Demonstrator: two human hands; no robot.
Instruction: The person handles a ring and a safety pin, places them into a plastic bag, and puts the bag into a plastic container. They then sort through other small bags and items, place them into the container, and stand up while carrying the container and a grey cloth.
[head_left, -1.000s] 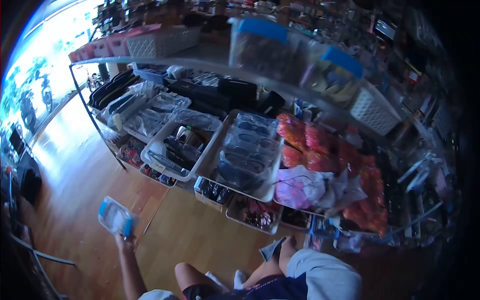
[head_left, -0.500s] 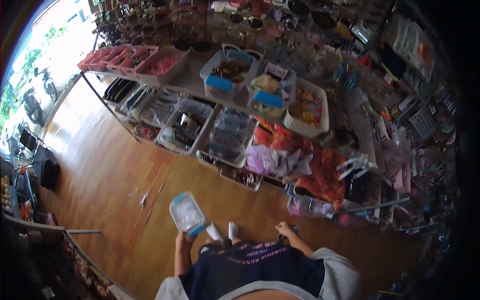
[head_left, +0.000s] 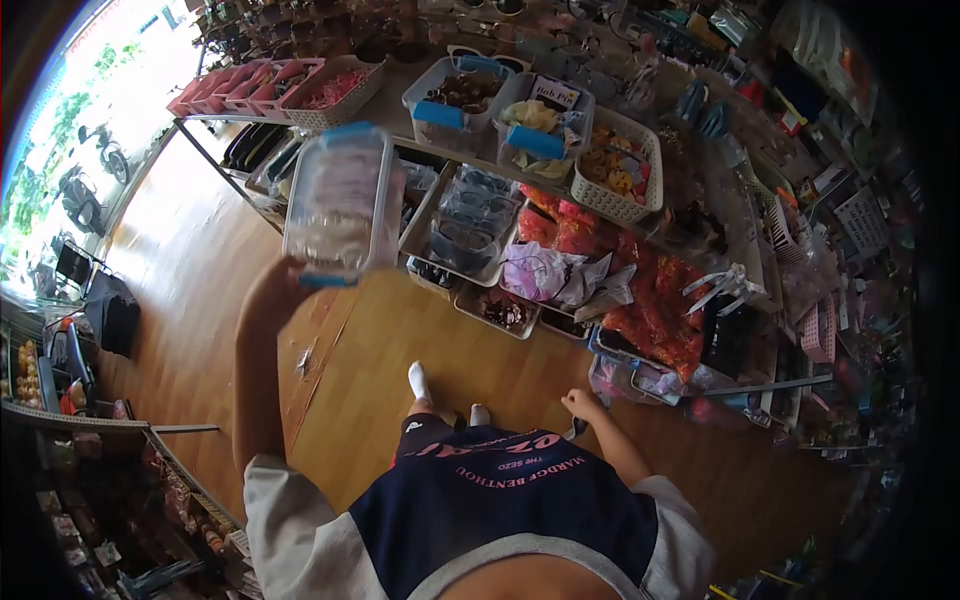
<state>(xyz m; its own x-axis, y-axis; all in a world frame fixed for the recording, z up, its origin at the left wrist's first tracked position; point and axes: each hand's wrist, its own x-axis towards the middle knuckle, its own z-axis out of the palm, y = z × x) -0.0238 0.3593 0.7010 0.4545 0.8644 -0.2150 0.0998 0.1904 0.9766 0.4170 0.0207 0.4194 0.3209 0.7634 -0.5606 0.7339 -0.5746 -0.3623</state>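
Note:
A clear plastic storage box (head_left: pixel 345 195) with blue latches is raised in front of the shelf's left part. My left hand (head_left: pixel 278 292) grips it at the near end, by one latch. Pale contents show through the plastic, too blurred to name. My right hand (head_left: pixel 583 404) is low on the right, its fingers curled closed over the wood floor (head_left: pixel 430 335). A small dark piece (head_left: pixel 576 430) shows just below those fingers; I cannot tell what it is.
A shelf rack runs across the front. Its top bears blue-latched boxes (head_left: pixel 455 95), a woven basket (head_left: pixel 630 165) and pink baskets (head_left: pixel 335 92). Trays of packets (head_left: pixel 470 225) and red-orange bags (head_left: pixel 655 310) fill the lower level. Motorbikes (head_left: pixel 75 195) stand outside at left.
My left hand has lifted the storage box up and forward from beside my feet to shelf height. The right hand stays low and closed. One foot has stepped forward.

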